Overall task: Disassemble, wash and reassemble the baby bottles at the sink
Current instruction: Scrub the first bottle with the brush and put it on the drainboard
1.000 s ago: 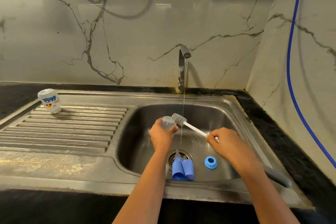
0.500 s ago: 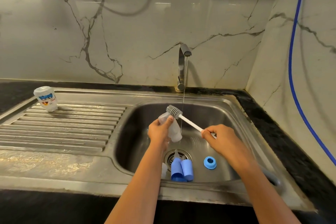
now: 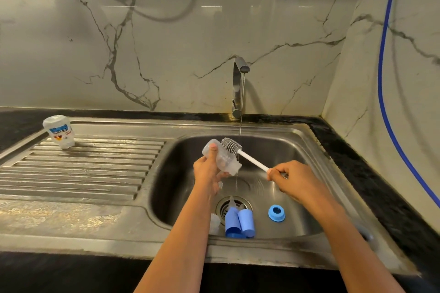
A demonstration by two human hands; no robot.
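Tipped further onto its side than before: clear plastic baby bottle (image 3: 223,157), held over stainless steel sink (image 3: 297,129).
Left hand (image 3: 206,172) gripping bottle; right hand (image 3: 291,179) pinching white-handled grey bottle brush (image 3: 252,161), bristles against bottle's wall; by drain below, two blue cylindrical caps (image 3: 240,223), blue screw ring (image 3: 276,213).

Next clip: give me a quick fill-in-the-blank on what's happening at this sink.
1. The left hand grips a clear ____ over the sink.
2. The right hand holds a ____ by its white handle.
3. The loose ring in the sink is coloured ____.
Missing: bottle; brush; blue.
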